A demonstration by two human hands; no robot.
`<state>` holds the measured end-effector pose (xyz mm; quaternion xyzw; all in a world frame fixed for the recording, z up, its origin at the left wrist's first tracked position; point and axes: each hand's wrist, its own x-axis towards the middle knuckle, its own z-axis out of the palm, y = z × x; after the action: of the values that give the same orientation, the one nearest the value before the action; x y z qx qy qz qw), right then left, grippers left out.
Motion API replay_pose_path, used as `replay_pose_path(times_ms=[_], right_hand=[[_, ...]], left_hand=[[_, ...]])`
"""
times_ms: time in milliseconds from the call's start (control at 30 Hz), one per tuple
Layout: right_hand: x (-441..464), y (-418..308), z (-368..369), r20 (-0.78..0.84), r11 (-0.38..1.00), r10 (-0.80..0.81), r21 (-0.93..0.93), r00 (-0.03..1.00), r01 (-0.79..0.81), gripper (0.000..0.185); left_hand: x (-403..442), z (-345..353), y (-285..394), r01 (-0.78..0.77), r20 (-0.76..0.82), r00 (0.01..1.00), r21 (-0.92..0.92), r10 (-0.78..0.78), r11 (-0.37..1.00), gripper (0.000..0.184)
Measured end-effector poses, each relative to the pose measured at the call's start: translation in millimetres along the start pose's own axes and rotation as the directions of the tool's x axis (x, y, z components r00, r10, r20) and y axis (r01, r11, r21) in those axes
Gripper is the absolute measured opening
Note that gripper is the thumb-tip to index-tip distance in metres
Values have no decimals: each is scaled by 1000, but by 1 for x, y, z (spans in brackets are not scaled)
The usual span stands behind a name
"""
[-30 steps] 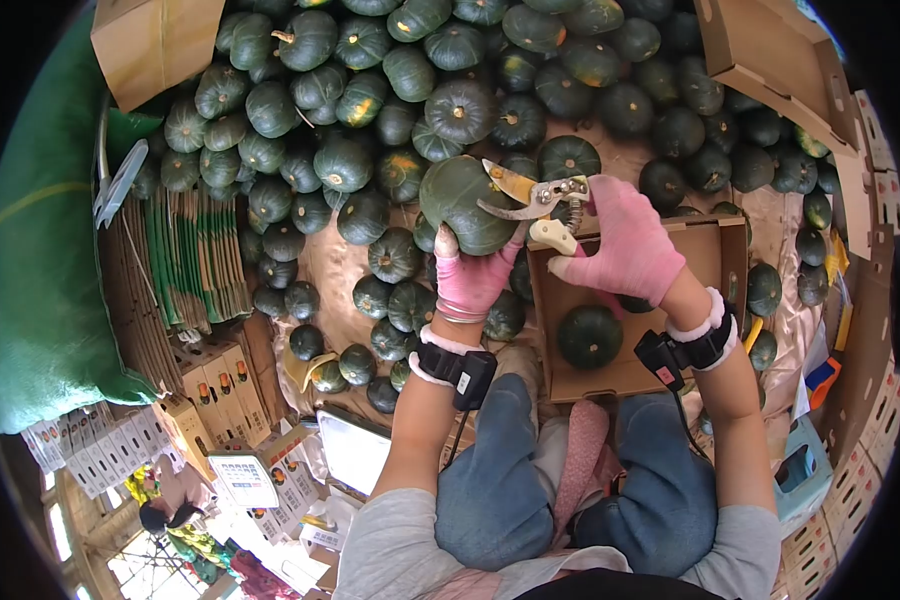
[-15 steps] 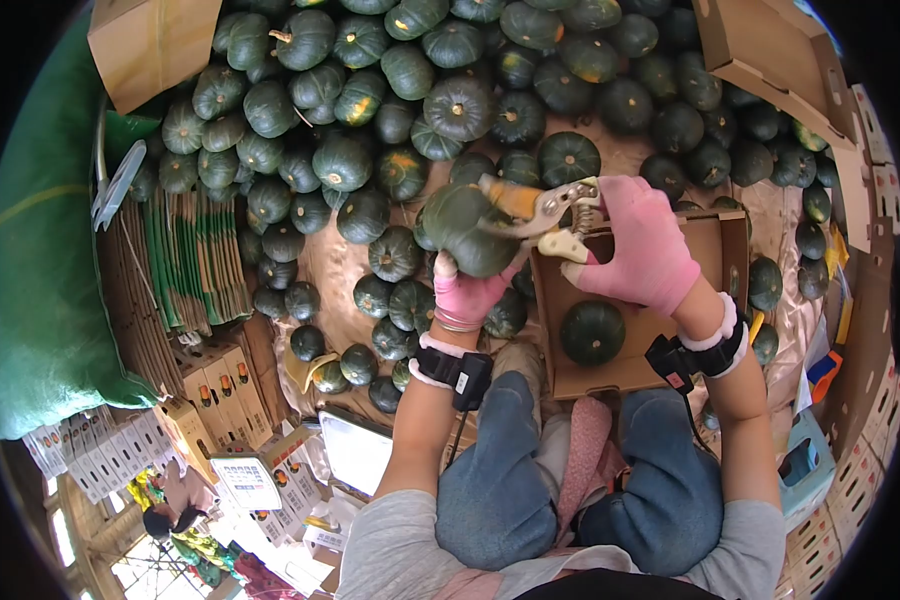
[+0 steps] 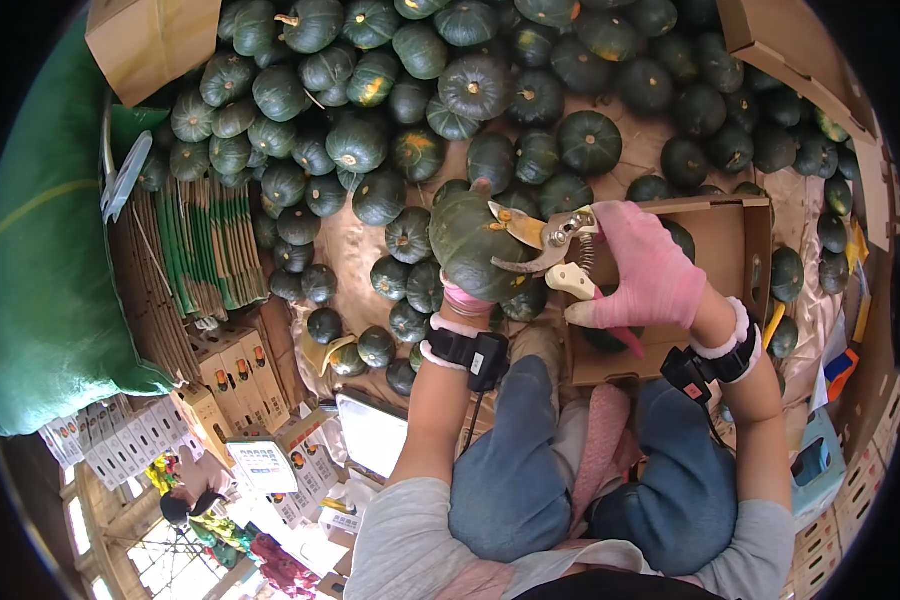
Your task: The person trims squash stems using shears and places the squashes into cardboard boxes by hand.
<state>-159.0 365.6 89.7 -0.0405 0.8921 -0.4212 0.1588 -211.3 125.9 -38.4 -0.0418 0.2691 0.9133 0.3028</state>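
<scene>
A dark green kabocha squash (image 3: pixel 470 240) rests in my left hand (image 3: pixel 464 298), which is gloved in pink. The squash hides most of its fingers from above. My right hand (image 3: pixel 650 265), in a matching glove, is closed around the pale handles of pruning shears (image 3: pixel 560 243). The shears' blades are parted and point left at the squash's right side; I cannot tell whether they touch it. Below my right hand stands an open cardboard box (image 3: pixel 755 260), with one squash (image 3: pixel 682 240) inside near its upper left and another partly hidden under the hand.
Many squashes (image 3: pixel 475 88) are heaped ahead on a tan sheet (image 3: pixel 345 250). Folded cardboard (image 3: pixel 215 245) stands at the left beside a large green sack (image 3: pixel 50 260). An open carton (image 3: pixel 800 50) is at the upper right. Another person (image 3: pixel 195 485) is at the lower left.
The held squash has been turned, and my left fingers have gone from its lower edge to mostly hidden beneath it. The shears have dropped slightly. The whole view has shifted a little.
</scene>
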Motion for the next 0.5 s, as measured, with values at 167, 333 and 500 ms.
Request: replay_pose_path(times_ms=[167, 333, 500], right_hand=[[-5, 0, 2, -66, 992, -1, -126, 998, -7, 69], [2, -1, -7, -123, 986, 22, -160, 992, -42, 63], [1, 2, -13, -2, 998, 57, -38, 998, -57, 67]], left_hand=[[0, 39, 19, -93, 70, 994, 81, 87, 992, 104], [-6, 14, 30, -78, 177, 983, 161, 49, 984, 79], [-1, 24, 28, -49, 151, 989, 252, 11, 967, 101]])
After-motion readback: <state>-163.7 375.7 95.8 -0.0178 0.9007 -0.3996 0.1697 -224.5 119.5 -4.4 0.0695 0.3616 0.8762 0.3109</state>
